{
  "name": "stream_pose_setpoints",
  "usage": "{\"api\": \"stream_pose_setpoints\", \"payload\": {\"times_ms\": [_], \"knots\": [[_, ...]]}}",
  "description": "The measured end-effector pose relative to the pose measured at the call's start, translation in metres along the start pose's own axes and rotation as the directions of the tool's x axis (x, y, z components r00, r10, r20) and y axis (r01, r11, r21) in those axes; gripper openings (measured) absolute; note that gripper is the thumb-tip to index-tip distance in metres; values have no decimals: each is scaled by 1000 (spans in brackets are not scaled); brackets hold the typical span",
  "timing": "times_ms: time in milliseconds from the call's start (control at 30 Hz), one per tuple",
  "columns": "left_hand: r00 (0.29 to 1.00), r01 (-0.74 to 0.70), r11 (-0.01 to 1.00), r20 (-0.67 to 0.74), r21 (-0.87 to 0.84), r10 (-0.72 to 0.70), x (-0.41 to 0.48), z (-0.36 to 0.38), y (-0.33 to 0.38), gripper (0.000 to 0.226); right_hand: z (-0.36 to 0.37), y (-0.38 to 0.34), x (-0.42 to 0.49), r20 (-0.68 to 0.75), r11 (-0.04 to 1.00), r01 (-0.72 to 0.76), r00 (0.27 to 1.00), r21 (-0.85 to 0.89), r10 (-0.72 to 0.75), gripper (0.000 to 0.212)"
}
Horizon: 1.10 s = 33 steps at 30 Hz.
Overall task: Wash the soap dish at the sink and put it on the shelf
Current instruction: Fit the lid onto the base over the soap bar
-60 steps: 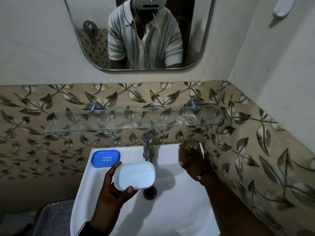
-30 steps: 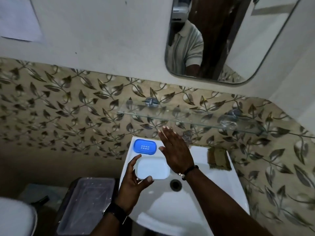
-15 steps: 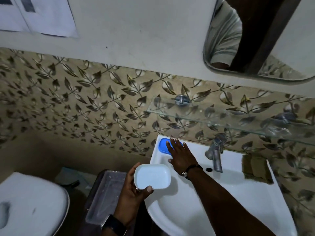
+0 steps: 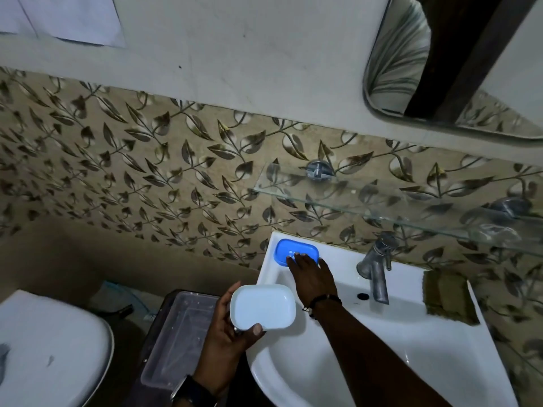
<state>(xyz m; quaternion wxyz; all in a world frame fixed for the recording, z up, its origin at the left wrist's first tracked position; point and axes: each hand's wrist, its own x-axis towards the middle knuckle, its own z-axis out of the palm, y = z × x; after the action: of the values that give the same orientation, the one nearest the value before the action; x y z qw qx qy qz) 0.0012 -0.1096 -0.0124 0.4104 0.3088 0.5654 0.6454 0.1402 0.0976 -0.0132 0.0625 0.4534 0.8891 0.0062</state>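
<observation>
— Where is the soap dish?
— In two parts. The left hand [image 4: 224, 336] grips the white tray [image 4: 262, 306], thumb on its near rim and fingers curled round its left side, over the left edge of the sink [image 4: 411, 348].
— And the blue insert [image 4: 293, 250]?
— It lies on the sink's back left corner, below the glass shelf [image 4: 367, 205]. The right hand [image 4: 313, 276] reaches to it with straight fingers, the tips touching it, not closed round it.

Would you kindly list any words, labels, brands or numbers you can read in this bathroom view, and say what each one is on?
None can be read. The white paper sheets on the wall show no legible print; the pale marks on the blue oval soap-dish tray look like holes, not letters.
</observation>
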Motion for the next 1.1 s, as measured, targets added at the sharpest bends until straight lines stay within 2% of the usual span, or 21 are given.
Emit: {"api": "stream_pose_setpoints", "payload": {"times_ms": [233, 333, 400, 467, 533, 567, 600, 700, 767, 933, 1100], "knots": [[1000, 13, 999, 2, -34, -13, 1, -1, 7, 94, -14, -2, 1, -98, 998, -37, 995, -55, 32, 38], [999, 31, 998, 10, -57, -30, 1, -3, 8, 94, -22, 2, -6, -212, 999, -11, 977, -39, 3, 38], [999, 32, 997, 15, -66, -31, 1, -2, 9, 93, -32, 7, -15, -337, 998, 16, 941, 62, 6, 39], [1000, 18, 998, 24, -63, -16, 3, 1, 10, 89, -44, 10, -26, -452, 947, 45, 885, 317, 110, 36], [999, 7, 998, 42, -58, -4, 4, 6, 11, 85, -59, 12, -42, -463, 802, 74, 846, 593, 264, 25], [999, 3, 998, 54, -56, 0, 4, 9, 13, 85, -66, 15, -50, -460, 736, 100, 834, 669, 305, 23], [998, 0, 998, 65, -57, 4, 4, 13, 14, 87, -75, 18, -60, -499, 716, 151, 811, 682, 304, 23], [996, -4, 996, 93, -86, 12, 2, 26, 21, 89, -102, 30, -95, -674, 770, 315, 712, 555, 195, 32], [994, -4, 995, 111, -104, 16, 2, 35, 28, 88, -121, 38, -111, -675, 754, 341, 716, 561, 178, 30], [982, -43, 994, 177, -105, 61, 4, 56, 43, 96, -151, 53, -137, -608, 689, 400, 791, 604, 73, 19], [953, -108, 992, 279, -57, 120, 5, 74, 54, 92, -157, 56, -152, -581, 690, 392, 813, 608, 49, 17]]}}
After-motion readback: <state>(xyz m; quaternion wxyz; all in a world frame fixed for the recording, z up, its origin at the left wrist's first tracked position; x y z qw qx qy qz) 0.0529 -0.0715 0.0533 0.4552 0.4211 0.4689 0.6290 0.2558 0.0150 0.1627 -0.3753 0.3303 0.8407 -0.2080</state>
